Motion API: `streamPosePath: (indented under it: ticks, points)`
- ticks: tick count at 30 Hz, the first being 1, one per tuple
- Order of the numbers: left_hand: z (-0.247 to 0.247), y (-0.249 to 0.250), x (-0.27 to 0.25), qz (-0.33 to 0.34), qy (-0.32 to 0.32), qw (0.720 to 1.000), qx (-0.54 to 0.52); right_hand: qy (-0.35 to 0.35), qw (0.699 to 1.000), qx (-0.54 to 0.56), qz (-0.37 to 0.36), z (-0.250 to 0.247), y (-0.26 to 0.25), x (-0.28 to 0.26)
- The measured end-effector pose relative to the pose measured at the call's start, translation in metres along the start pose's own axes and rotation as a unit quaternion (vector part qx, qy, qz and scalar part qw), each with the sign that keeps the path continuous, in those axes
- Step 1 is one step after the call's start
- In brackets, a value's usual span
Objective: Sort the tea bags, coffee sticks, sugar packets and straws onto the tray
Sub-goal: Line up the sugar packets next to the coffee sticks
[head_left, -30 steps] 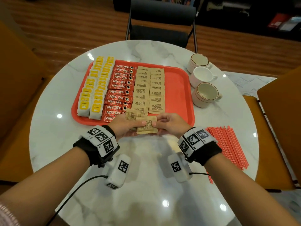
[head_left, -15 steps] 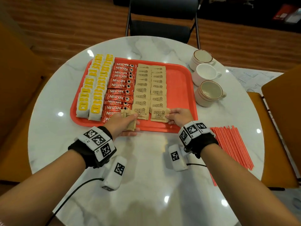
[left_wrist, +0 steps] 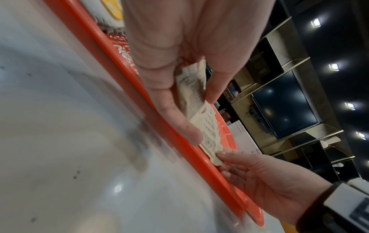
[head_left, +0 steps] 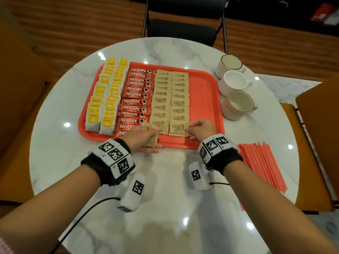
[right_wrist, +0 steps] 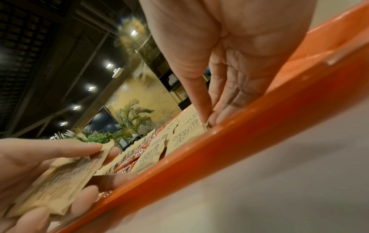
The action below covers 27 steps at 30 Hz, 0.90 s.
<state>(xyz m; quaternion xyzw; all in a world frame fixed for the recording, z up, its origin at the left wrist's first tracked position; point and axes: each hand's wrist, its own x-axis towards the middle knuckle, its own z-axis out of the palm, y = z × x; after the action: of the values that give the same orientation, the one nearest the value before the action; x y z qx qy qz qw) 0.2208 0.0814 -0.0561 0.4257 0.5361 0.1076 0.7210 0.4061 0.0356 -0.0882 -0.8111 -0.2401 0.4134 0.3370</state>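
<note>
Brown sugar stack (head_left: 151,139) still gripped in left hand (head_left: 141,137) at tray (head_left: 205,99) near rim, right hand (head_left: 200,128) now pinching newest packet (head_left: 178,129) down at right column's near end, moved off stack, straws (head_left: 262,165) still on table.

— Where's everything sit around the tray (head_left: 207,99)?
— Tea bags (head_left: 102,99) fill its left side, coffee sticks (head_left: 134,101) the middle, sugar packets (head_left: 170,101) right of those. Cups (head_left: 236,88) stand beyond its right edge, straws (head_left: 262,165) lie right of its near corner, all on the desk (head_left: 165,198).
</note>
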Motion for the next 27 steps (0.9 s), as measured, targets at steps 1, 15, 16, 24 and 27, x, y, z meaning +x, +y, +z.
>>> streamPosePath:
  ticks: [1, 15, 16, 24, 27]
  points:
    - [0.000, 0.000, 0.000, -0.002, 0.000, 1.000, 0.001, 0.004, 1.000, 0.002, -0.002, 0.000, 0.000, -0.001]
    - [0.001, 0.001, -0.012, -0.018, -0.073, 0.997, 0.008, -0.055, 0.990, -0.008, -0.130, -0.005, -0.005, -0.018]
    - [0.002, 0.001, -0.013, -0.020, -0.085, 0.996, 0.027, -0.111, 0.984, -0.007, -0.137, -0.004, -0.009, -0.023]
    - [0.001, -0.001, -0.021, 0.003, -0.105, 0.990, 0.093, -0.251, 0.963, -0.022, -0.101, 0.003, -0.015, -0.042]
    - [-0.003, 0.000, -0.021, -0.020, -0.063, 0.996, 0.060, -0.237, 0.966, 0.018, -0.103, 0.002, -0.011, -0.043]
